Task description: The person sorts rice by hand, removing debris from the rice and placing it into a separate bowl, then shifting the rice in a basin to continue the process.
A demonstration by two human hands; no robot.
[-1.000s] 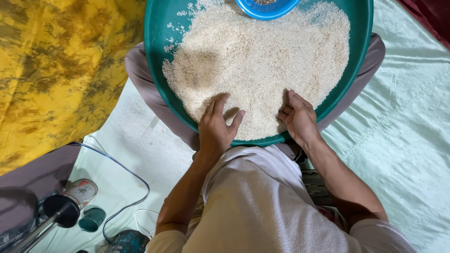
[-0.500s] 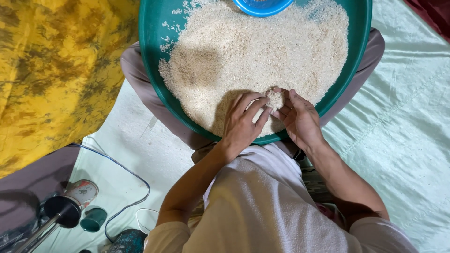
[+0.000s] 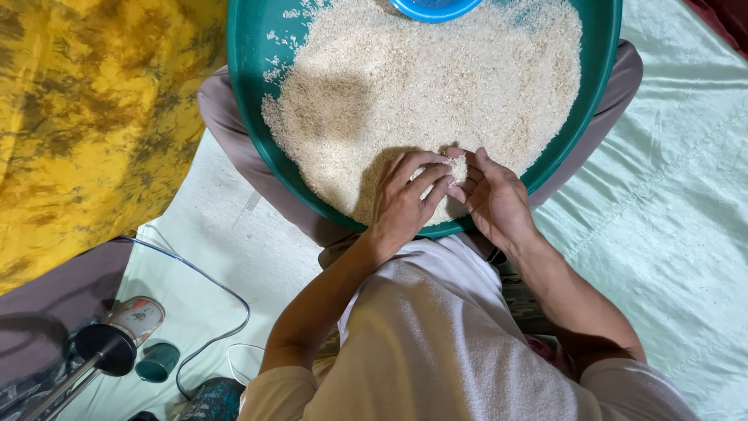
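At six o'clock in the teal basin point(image 3: 257, 117), your left hand point(image 3: 405, 203) and right hand point(image 3: 495, 199) cup a pinch of rice point(image 3: 460, 168), fingers closed, keeping grains from spilling.

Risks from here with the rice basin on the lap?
1. The round green plastic basin rests on the person's knees, not the floor; a leg shift may tip it.
2. The left hand and right hand cup a small heap of white rice grains near the rim; grains may drop onto the pale green sheet.
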